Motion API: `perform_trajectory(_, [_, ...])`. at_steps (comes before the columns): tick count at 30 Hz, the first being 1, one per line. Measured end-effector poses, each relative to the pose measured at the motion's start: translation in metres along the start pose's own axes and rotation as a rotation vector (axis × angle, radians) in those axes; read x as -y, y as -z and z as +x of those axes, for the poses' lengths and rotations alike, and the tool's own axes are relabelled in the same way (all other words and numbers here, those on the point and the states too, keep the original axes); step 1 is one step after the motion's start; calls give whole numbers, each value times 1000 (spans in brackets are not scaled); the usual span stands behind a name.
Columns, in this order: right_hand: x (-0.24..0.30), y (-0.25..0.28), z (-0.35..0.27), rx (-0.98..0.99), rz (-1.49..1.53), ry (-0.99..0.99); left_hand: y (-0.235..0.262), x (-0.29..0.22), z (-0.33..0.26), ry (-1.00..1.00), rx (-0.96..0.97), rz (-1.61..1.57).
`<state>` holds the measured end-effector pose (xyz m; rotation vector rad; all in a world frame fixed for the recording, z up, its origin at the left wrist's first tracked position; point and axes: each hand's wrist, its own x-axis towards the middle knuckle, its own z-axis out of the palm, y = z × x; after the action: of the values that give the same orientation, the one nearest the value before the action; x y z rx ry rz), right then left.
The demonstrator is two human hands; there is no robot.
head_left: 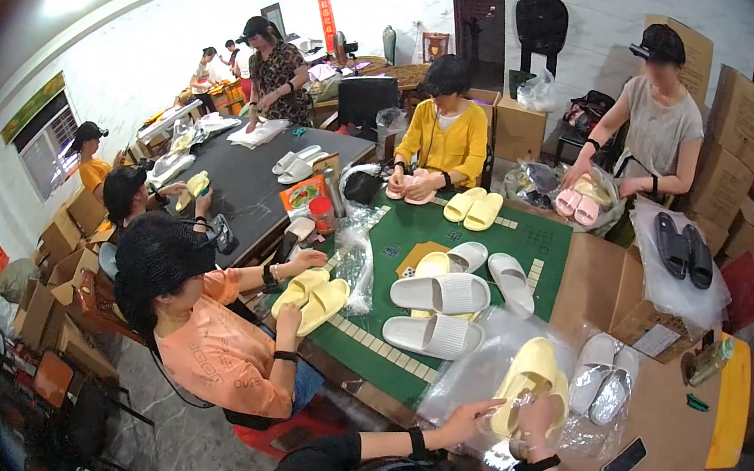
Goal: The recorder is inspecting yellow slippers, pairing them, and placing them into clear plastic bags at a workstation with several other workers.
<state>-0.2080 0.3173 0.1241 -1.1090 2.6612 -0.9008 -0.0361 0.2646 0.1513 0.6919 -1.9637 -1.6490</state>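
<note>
A pair of pale yellow slippers (532,363) stands before me over a sheet of clear plastic (463,380). My left hand (465,421) holds the near left side of the pair, with its thumb and fingers closed at the sole edge. From the right, my right hand (540,421) grips the pair's near end; its fingertips are partly hidden. Just right of it lie grey slippers (604,378) in a clear bag. Beyond my hands, light grey slippers (439,291) rest on a green mat, partly covering a yellow pair.
A phone (624,459) lies near the table's right edge, with small green scissors (696,402) farther off. Black slippers (683,249) lie on plastic over a cardboard box (651,324). A co-worker in orange (224,349) holds yellow slippers at my left; others work around the tables.
</note>
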Motion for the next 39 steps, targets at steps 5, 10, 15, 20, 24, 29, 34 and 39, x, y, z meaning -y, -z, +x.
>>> perform_trajectory(5, [30, 31, 4, 191, -6, 75, 6, 0, -1, 249, 95, -223])
perform_trajectory(10, [26, 57, 8, 126, 42, 236, 10, -3, 22, 210, 64, -614])
perform_trajectory(15, [4, 67, 12, 284, -40, 247, 18, -28, 44, 187, 66, -645])
perform_trajectory(20, [54, 138, -30, 130, -343, 631, 38, -45, 63, 230, 27, -629])
perform_trajectory(24, [15, 140, -34, 93, -368, 553, 39, -38, 75, 110, -30, -655])
perform_trajectory(29, [-29, 130, -27, -206, -451, 636, 37, -56, 73, 76, -8, -587])
perform_trajectory(34, [-18, 143, -26, -584, 128, 583, 57, -88, 82, -5, -26, -445])
perform_trajectory(39, [10, 173, -9, -413, 404, 447, 77, -105, 82, -43, 20, -384])
